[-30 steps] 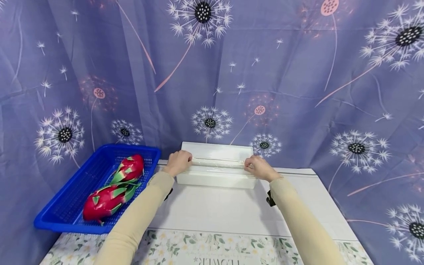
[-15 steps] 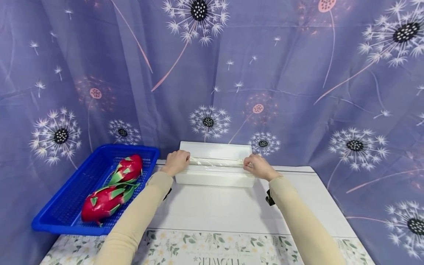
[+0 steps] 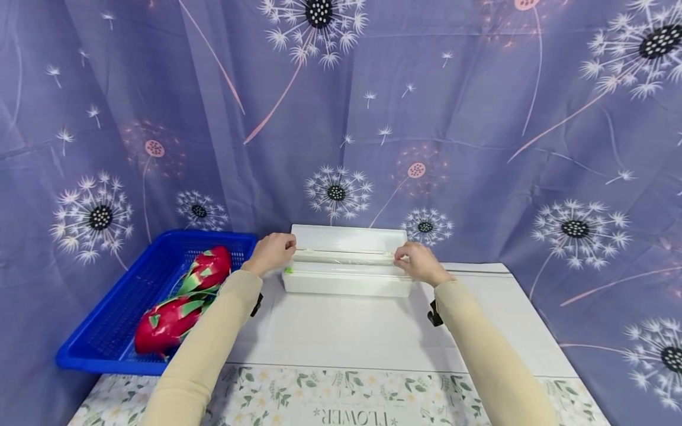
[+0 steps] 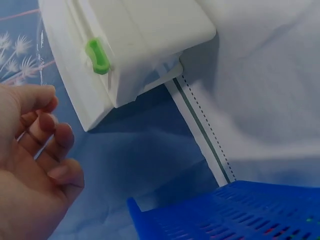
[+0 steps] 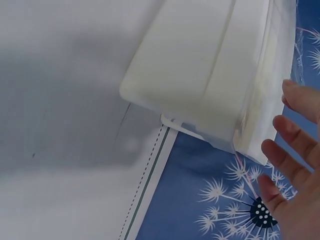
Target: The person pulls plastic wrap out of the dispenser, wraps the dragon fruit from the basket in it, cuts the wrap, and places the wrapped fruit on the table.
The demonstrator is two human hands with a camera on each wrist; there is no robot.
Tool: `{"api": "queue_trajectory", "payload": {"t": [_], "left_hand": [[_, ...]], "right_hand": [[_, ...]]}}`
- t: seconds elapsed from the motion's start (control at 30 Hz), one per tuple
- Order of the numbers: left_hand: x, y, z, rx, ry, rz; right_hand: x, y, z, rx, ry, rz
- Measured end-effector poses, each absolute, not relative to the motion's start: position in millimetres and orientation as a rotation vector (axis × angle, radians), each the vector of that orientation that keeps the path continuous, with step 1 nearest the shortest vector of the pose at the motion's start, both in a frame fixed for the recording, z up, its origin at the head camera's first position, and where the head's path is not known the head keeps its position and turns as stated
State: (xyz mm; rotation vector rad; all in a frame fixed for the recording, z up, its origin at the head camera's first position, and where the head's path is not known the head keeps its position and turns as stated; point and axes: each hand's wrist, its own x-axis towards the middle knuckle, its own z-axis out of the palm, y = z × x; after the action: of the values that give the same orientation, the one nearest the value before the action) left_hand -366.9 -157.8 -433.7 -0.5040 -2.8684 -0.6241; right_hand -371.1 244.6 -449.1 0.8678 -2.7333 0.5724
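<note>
A long white plastic wrap dispenser (image 3: pixel 346 285) stands at the back of the table, its lid (image 3: pixel 348 238) raised against the curtain. Clear plastic wrap (image 4: pixel 42 60) stretches from it up to my hands. My left hand (image 3: pixel 272 253), just off the dispenser's left end, pinches the film between thumb and index finger. At the right end my right hand (image 3: pixel 421 263) pinches the film likewise, its other fingers (image 5: pixel 295 135) loosely spread. A green slider (image 4: pixel 97 56) sits at the dispenser's left end. The roll inside is mostly hidden.
A blue plastic basket (image 3: pixel 80 343) stands at the left, beside my left forearm. Two red dragon fruits (image 3: pixel 165 325) lie in it. A purple dandelion-print curtain (image 3: pixel 469 118) hangs behind and at both sides. The table has a white and floral cover (image 3: pixel 351 337).
My left hand has moved left, away from the dispenser's end, and the green slider shows there now. The right hand has hardly moved.
</note>
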Motion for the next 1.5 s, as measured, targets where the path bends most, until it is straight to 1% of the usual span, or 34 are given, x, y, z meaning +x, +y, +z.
{"api": "queue_trajectory", "payload": {"t": [0.17, 0.33, 0.6, 1.03, 1.3, 1.5], "left_hand": [[-368, -163, -435, -0.535, -2.827, -0.644], [-368, -162, -429, -0.591, -2.768, -0.61], [-368, -162, -423, -0.608, -2.741, -0.619], [-370, -161, -423, -0.632, -2.719, -0.711], [-369, -157, -425, -0.676, -2.848, -0.751], [-371, -155, -428, -0.627, -2.827, -0.741]], "right_hand": [[-372, 243, -446, 0.793, -2.722, 0.59], [-371, 244, -440, 0.702, -2.714, 0.633], [-370, 246, -435, 0.643, -2.725, 0.666], [-367, 246, -432, 0.689, -2.703, 0.654], [-366, 250, -434, 0.678, -2.702, 0.657], [-365, 249, -433, 0.701, -2.702, 0.635]]}}
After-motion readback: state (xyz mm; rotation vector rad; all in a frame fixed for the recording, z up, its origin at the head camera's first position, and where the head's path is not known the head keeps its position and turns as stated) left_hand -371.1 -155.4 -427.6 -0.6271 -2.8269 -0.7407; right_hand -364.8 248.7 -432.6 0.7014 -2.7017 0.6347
